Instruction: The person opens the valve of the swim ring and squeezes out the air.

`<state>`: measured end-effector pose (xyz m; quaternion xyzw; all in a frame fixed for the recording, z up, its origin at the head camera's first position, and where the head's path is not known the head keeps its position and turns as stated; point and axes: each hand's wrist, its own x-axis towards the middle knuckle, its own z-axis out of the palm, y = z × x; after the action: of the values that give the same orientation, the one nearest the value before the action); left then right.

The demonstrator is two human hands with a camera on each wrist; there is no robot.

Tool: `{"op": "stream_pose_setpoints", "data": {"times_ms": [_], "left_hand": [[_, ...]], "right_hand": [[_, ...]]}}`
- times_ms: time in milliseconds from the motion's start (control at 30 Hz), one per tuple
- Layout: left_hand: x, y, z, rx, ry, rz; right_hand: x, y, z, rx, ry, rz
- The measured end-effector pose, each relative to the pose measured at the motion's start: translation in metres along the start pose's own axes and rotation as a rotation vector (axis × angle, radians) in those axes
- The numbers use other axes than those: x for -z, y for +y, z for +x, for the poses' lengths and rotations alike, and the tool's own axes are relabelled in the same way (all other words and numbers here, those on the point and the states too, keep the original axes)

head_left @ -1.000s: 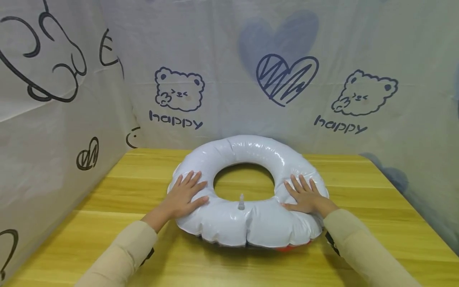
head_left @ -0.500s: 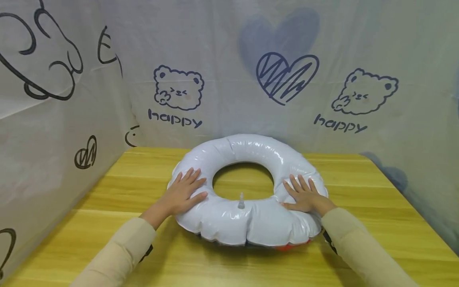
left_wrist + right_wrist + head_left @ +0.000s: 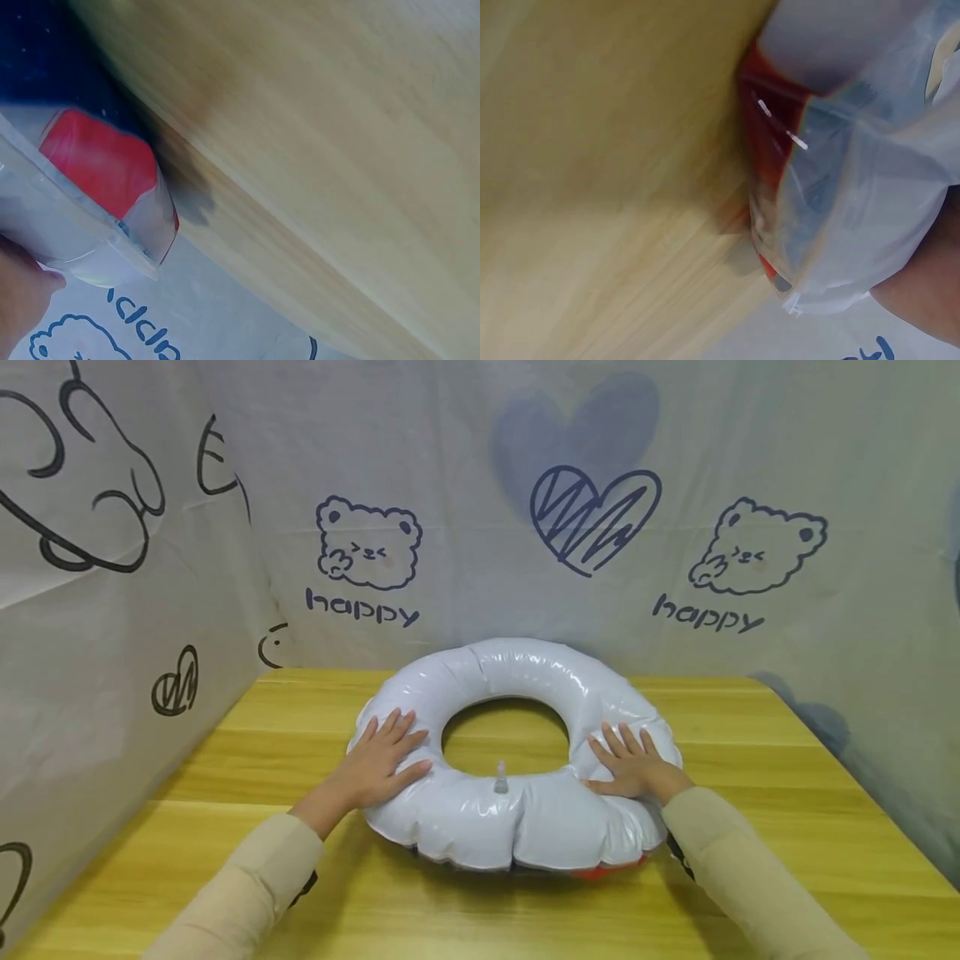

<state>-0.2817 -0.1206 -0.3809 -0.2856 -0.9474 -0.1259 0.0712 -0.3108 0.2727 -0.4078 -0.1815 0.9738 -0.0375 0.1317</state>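
1. Left grip (image 3: 378, 767), a person's bare hand, lies palm down with its fingers spread and straight on the left side of a white inflatable ring (image 3: 465, 822); its thumb points in toward the ring's hole.
2. Right grip (image 3: 633, 768) lies the same way on the opposite side, its fingers fanned out over the glossy, creased plastic, thumb also turned inward.
3. That inflatable ring rests on a wood-grain counter (image 3: 780, 827), in the middle and reaching toward the far edge, with bare wood showing through its round opening.
4. On the near inner side of the ring, between both hands, a clear valve (image 3: 501, 779) stands up.
5. Wrinkles run along the ring's near rim, and the wrist views show its lower side coloured: dark blue beside a red patch (image 3: 101, 161) on the left, a dark red panel (image 3: 769, 127) on the right.
6. Padded cream sleeves (image 3: 258, 868) cover both forearms.
7. Behind the counter hangs a pale cloth (image 3: 480, 560) printed with hearts, bear faces and the word "happy".
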Motion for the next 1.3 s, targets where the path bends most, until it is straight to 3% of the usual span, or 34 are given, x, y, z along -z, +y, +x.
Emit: {"op": "stream_pose_setpoints", "data": {"times_ms": [167, 333, 533, 900, 1167, 1300], "left_hand": [[0.001, 0.000, -0.002, 0.011, -0.029, 0.022], [-0.003, -0.002, -0.005, 0.003, -0.049, 0.058], [-0.006, -0.003, -0.008, 0.010, -0.062, 0.065], [-0.020, 0.003, -0.009, 0.046, -0.124, 0.087], [-0.021, 0.016, -0.009, 0.040, -0.062, 0.110], [-0.016, 0.022, -0.013, -0.016, -0.002, 0.079]], "right_hand": [[0.006, -0.007, -0.004, 0.004, 0.012, 0.007], [0.000, 0.001, -0.011, 0.060, 0.113, 0.062], [0.003, 0.004, -0.015, 0.069, 0.197, 0.083], [0.009, 0.013, -0.019, 0.087, 0.326, -0.010], [0.020, 0.010, -0.029, 0.166, 0.431, -0.059], [0.021, 0.002, -0.035, 0.229, 0.451, -0.026]]}}
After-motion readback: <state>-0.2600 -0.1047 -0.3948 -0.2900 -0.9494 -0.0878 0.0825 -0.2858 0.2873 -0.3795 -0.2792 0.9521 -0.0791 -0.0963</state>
